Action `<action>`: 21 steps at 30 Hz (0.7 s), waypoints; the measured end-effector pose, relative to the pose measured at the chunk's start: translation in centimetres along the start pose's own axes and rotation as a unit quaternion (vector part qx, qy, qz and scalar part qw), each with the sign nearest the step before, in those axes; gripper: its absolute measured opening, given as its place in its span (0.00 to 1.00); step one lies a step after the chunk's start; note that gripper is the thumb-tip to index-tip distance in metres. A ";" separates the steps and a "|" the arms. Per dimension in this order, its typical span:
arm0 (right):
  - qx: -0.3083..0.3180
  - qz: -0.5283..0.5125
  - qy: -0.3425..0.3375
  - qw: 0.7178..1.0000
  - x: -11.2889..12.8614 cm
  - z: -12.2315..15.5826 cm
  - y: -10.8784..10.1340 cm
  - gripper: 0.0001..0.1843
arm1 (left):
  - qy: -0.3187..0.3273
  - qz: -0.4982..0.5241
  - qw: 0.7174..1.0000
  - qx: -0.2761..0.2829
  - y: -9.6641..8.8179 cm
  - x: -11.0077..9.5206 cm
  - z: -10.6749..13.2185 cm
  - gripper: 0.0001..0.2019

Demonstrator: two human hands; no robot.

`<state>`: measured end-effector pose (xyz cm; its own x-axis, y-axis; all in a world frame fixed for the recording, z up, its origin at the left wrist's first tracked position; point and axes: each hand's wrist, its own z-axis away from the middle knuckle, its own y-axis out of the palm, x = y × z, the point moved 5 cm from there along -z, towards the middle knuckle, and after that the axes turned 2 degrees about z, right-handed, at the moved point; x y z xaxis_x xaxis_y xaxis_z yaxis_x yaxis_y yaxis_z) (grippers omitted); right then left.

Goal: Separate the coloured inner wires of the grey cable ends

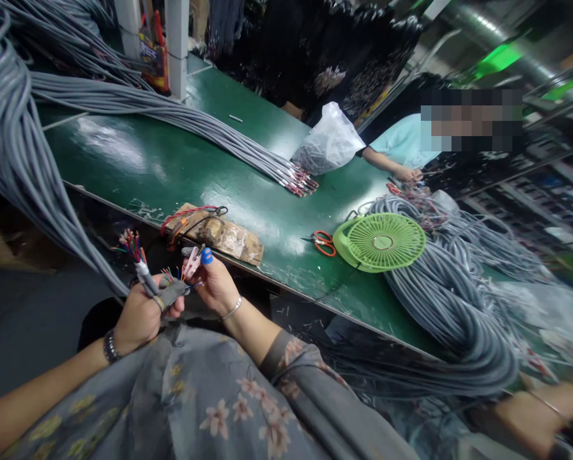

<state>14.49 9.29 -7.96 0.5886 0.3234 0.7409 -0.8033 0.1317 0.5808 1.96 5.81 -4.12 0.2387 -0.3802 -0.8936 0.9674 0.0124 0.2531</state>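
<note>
My left hand [142,316] is closed around the ends of several grey cables [145,279], a grey cover on its thumb. From them stick out bunched coloured wires [131,246] with coppery tips. Thin fanned-out wires [171,275] rise beside that thumb. My right hand [218,285], a blue cover [206,256] on one fingertip, pinches a small pale pink clip-like tool [191,262] against these thin wires. Whether the tool's jaws touch a wire is too small to tell. The cables run from my left hand up to a thick hanging bundle [22,140] at the left.
On the green table [123,169] lie a taped wooden block [236,241] with leads, orange-handled scissors [324,243], a green fan [382,243], a cable bundle [209,131] and coiled cables [449,313]. A co-worker's hand [408,174] is across the table near a plastic bag [329,140]; another person's arm [535,409] is lower right.
</note>
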 end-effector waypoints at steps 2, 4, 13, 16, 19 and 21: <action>-0.002 -0.013 0.006 1.000 -0.1 -0.1 0.0 0.27 | -0.006 0.001 1.000 -0.003 0.0 0.1 0.0 0.14; 0.003 -0.015 0.018 1.000 -0.2 0.0 0.2 0.27 | -0.005 0.000 1.000 -0.006 -0.1 0.1 0.0 0.15; 0.121 0.021 0.090 0.988 -0.7 1.8 0.1 0.33 | 0.034 -0.048 0.998 0.018 -1.2 0.2 0.8 0.16; 0.168 0.032 0.106 0.979 -0.7 2.5 -0.2 0.34 | 0.036 -0.080 0.996 0.031 -1.7 0.3 1.0 0.15; 0.178 0.064 0.118 0.975 -0.5 2.8 -0.2 0.31 | 0.033 -0.094 0.994 0.044 -1.9 0.2 1.1 0.14; 0.177 0.096 0.115 0.973 -0.4 2.9 0.1 0.30 | 0.035 -0.112 0.991 0.063 -1.7 -0.1 1.2 0.15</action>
<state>14.45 6.50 -7.20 0.3620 0.5174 0.7754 -0.7907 -0.2701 0.5494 0.16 4.74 -4.08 0.0293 -0.2950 -0.9550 0.9793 -0.1828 0.0865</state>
